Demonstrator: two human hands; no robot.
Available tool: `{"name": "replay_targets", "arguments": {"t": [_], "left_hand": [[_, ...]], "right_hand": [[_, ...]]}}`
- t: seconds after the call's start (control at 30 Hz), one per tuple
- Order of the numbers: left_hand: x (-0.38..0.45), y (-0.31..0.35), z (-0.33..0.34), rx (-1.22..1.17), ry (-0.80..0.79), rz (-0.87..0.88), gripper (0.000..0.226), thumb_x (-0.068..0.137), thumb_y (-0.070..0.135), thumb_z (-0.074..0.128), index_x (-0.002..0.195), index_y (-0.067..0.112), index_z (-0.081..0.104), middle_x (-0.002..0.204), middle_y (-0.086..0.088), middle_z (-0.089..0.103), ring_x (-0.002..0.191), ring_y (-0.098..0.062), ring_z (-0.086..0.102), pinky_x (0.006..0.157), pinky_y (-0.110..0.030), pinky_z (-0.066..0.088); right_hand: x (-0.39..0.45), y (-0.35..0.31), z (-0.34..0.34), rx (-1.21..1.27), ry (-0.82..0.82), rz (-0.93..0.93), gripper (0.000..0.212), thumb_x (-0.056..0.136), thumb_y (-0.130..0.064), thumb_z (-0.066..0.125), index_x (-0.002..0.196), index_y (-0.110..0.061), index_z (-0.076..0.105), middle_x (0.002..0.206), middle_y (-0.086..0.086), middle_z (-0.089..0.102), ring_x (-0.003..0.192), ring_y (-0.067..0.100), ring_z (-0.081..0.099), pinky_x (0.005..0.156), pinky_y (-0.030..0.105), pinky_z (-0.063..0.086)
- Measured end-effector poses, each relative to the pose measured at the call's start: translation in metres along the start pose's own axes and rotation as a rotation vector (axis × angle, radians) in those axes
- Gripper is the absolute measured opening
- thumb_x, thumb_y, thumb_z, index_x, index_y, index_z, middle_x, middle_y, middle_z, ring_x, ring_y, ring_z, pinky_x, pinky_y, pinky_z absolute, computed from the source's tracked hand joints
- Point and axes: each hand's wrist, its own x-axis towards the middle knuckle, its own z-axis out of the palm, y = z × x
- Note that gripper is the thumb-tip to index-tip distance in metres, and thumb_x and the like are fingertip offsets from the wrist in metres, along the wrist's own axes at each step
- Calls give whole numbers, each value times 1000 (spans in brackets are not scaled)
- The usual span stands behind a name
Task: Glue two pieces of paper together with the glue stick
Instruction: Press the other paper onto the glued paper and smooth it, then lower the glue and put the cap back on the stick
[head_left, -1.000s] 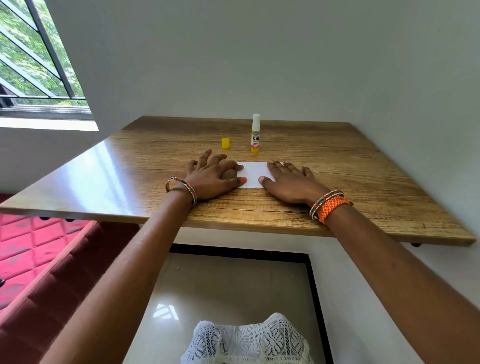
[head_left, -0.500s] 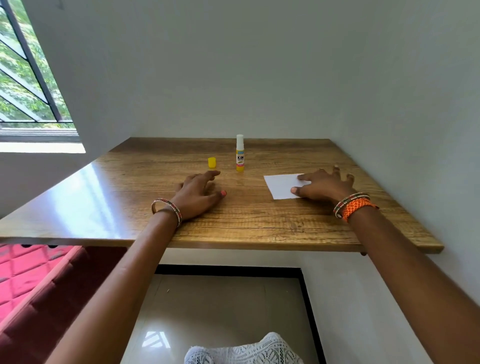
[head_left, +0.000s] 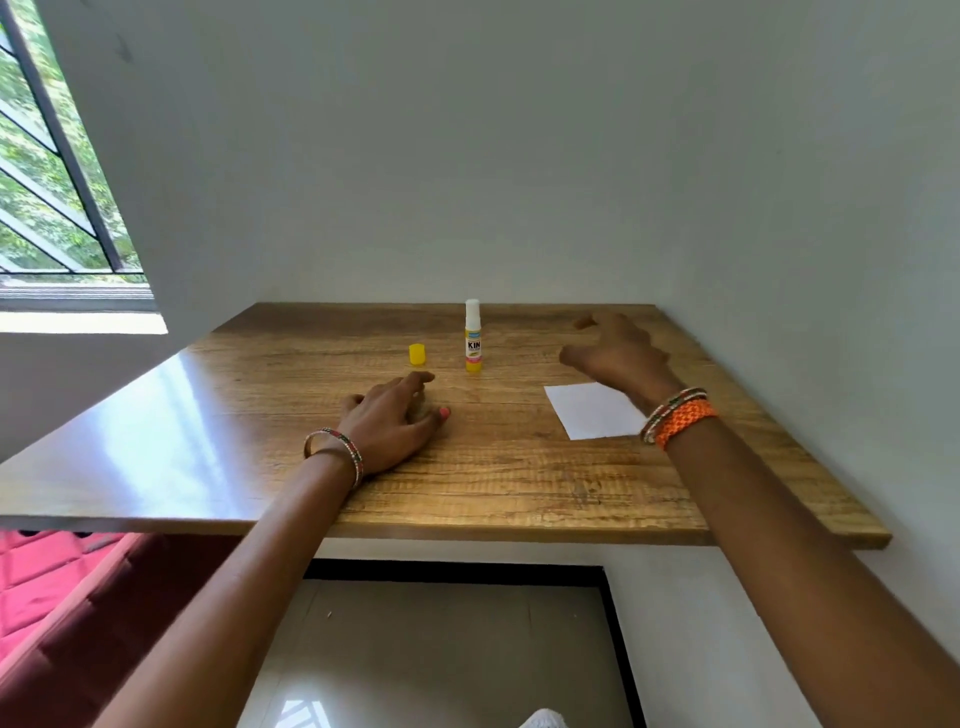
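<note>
A white paper lies flat on the wooden table, right of the middle. An uncapped yellow glue stick stands upright near the table's back, with its yellow cap to its left. My left hand rests palm down on the table in front of the cap, empty. Blurred from motion, my right hand hovers above the table just beyond the paper, fingers spread, holding nothing. My right wrist covers the paper's right corner.
White walls close the table in at the back and right. A barred window is at the left. A red cushioned seat sits below the table's left front edge.
My right hand slid the paper from the middle to the right, then let go and lifted toward the back. My left hand came off the paper and stayed on the table.
</note>
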Motion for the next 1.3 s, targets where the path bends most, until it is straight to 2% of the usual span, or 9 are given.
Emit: {"name": "replay_targets", "arguments": {"t": [0.13, 0.3, 0.4, 0.6, 0.7, 0.9, 1.03, 1.17, 1.3], "left_hand": [[29, 1, -3, -35, 69, -28, 48, 91, 48, 43, 135, 31, 35, 137, 6, 50, 126, -19, 45, 103, -46, 30], [80, 7, -2, -17, 302, -29, 41, 90, 36, 51, 126, 17, 47, 126, -6, 58, 117, -27, 52, 89, -37, 44], [102, 16, 5, -34, 393, -28, 35, 88, 34, 54, 118, 14, 54, 119, -7, 63, 113, -27, 53, 86, -36, 45], [105, 23, 21, -314, 435, 21, 20, 84, 22, 57, 102, 19, 65, 107, 1, 67, 114, -22, 45, 91, -32, 38], [104, 29, 13, -516, 477, 97, 20, 81, 36, 59, 97, 26, 68, 97, 11, 69, 107, -15, 52, 91, -34, 41], [98, 45, 7, -811, 437, 156, 17, 83, 32, 64, 98, 24, 65, 89, 15, 66, 84, 1, 56, 76, -21, 43], [94, 43, 5, -887, 493, 157, 21, 80, 34, 67, 98, 22, 67, 92, 5, 69, 91, -15, 63, 79, -29, 51], [88, 47, -3, -1057, 477, 99, 16, 83, 29, 65, 90, 16, 68, 78, 5, 67, 65, 5, 61, 55, -14, 46], [87, 44, -4, -1124, 434, 19, 22, 83, 39, 62, 83, 19, 69, 76, 4, 67, 72, -6, 61, 59, -23, 43]], "right_hand": [[24, -29, 41, 179, -47, -65, 60, 74, -27, 68, 128, -15, 46, 135, 9, 50, 126, 28, 45, 106, 49, 36], [53, -38, 87, -89, -192, -63, 88, 76, -49, 67, 143, -12, 24, 141, 12, 48, 130, 32, 43, 105, 48, 28], [64, -38, 101, -91, -231, -114, 71, 76, -52, 66, 135, -22, 39, 131, 5, 58, 126, 29, 48, 105, 47, 25], [63, -39, 104, 184, -34, -298, 20, 82, -28, 64, 96, -13, 67, 93, 7, 71, 88, 24, 65, 77, 42, 52], [63, -44, 90, 216, 115, -445, 8, 88, -13, 55, 92, -8, 59, 85, 9, 67, 74, 22, 60, 62, 33, 45], [54, -51, 88, 262, 300, -503, 35, 91, -9, 53, 120, -11, 34, 93, 10, 65, 76, 23, 64, 62, 32, 52], [47, -57, 87, 280, 385, -544, 35, 90, -17, 59, 111, -11, 32, 95, 11, 66, 74, 22, 66, 62, 33, 57], [41, -62, 89, 292, 398, -628, 23, 94, -27, 53, 97, -17, 33, 91, 7, 64, 72, 18, 64, 57, 32, 54], [41, -66, 97, 267, 401, -690, 18, 93, -24, 53, 88, -21, 36, 83, 0, 58, 71, 15, 58, 58, 34, 52]]}}
